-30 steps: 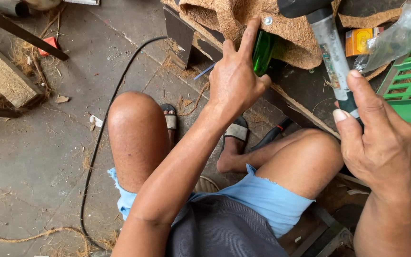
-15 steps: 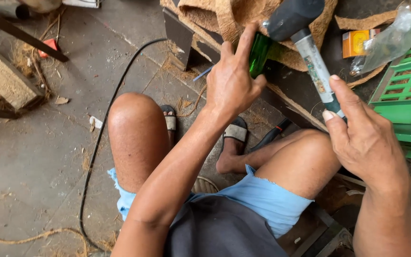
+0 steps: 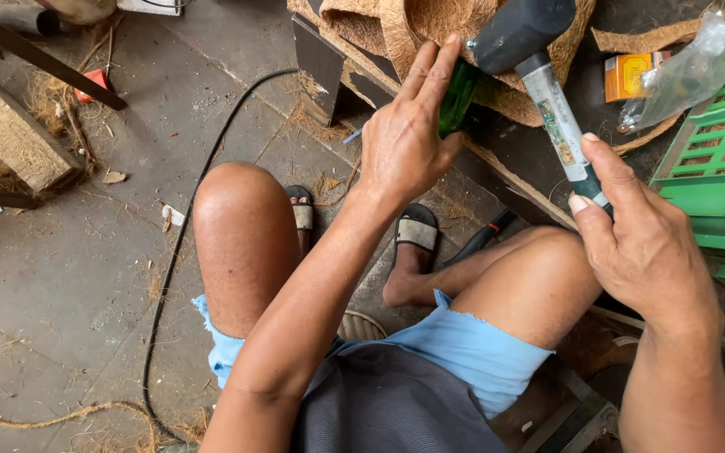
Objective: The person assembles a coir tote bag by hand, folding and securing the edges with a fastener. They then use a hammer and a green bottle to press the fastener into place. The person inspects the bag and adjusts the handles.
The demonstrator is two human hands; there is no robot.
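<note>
My left hand (image 3: 409, 138) grips a green-handled tool (image 3: 458, 96), its tip pressed into a brown coconut-fibre mat (image 3: 430, 25) on a dark board. My right hand (image 3: 644, 243) is closed around the grey handle of a black rubber mallet (image 3: 539, 59). The mallet head hangs just right of the green handle, close above it. Both hands work over my bare knees, and I sit in blue shorts.
A green plastic crate (image 3: 711, 159) stands at the right, with a small orange box (image 3: 627, 75) and a clear plastic bag (image 3: 685, 63) behind it. A black cable (image 3: 182, 243) runs across the concrete floor. Wooden beams (image 3: 10, 126) lie at the left. Sandals are on my feet.
The mallet has swung left and down, its head now nearer the green handle. My right hand moved left with it. My left hand stayed in place.
</note>
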